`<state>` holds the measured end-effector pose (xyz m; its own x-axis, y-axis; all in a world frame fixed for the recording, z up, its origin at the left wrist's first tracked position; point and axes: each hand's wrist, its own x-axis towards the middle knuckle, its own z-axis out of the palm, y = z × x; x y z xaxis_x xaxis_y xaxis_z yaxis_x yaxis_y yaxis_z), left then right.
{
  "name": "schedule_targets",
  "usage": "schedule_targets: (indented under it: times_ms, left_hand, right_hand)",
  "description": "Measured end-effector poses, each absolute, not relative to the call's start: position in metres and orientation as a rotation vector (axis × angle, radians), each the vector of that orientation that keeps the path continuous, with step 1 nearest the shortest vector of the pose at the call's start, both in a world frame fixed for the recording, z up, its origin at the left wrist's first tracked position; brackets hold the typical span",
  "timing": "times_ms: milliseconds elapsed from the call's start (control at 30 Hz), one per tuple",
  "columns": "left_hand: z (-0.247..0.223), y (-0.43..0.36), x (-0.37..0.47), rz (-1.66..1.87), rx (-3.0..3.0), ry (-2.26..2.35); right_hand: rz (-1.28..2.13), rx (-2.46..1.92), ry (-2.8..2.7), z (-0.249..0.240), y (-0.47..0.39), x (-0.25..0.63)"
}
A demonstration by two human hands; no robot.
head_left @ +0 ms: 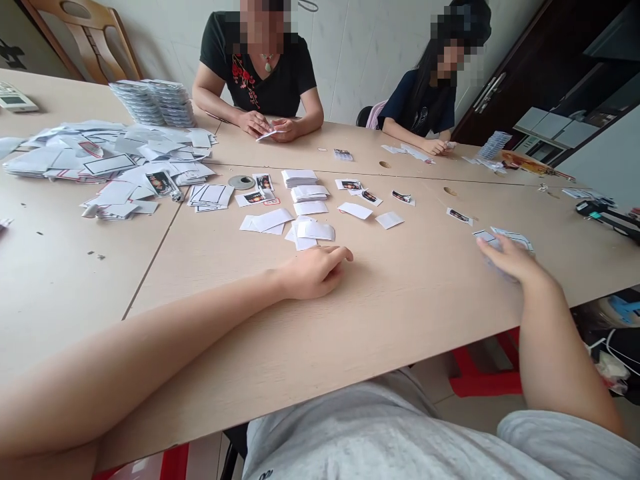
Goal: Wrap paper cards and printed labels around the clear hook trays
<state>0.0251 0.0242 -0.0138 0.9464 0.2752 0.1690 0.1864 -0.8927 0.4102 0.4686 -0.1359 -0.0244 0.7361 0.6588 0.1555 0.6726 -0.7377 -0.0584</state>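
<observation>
My left hand [317,272] rests on the table with its fingers loosely curled and nothing seen in them. Just beyond it lie loose blank white cards [316,231], with small stacks of white cards [300,179] behind. At the right, my right hand [515,257] is closed over white cards with dark borders [517,237], its thumb towards the left. Something bluish and see-through shows blurred under that palm; the finger undersides are hidden. A small dark printed label [459,215] lies beyond the right hand.
A big heap of white cards [107,153] spreads at the left, with stacked clear packs [153,103] behind it. A tape roll [241,182] lies mid-table. Two people [257,73] sit opposite, hands on small pieces. The table's near edge [350,390] runs before my lap.
</observation>
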Motion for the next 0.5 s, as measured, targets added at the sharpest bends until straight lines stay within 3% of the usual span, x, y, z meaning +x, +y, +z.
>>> schedule_targets:
  times_ms: [100, 500]
  left_hand:
    - [-0.014, 0.025, 0.025, 0.326, 2.702, 0.319]
    - [-0.016, 0.026, 0.026, 0.339, 2.742, 0.309]
  right_hand:
    - [-0.039, -2.820, -1.089, -0.042, -0.142, 0.459]
    - [-0.147, -2.515, -1.591, -0.050, -0.117, 0.386]
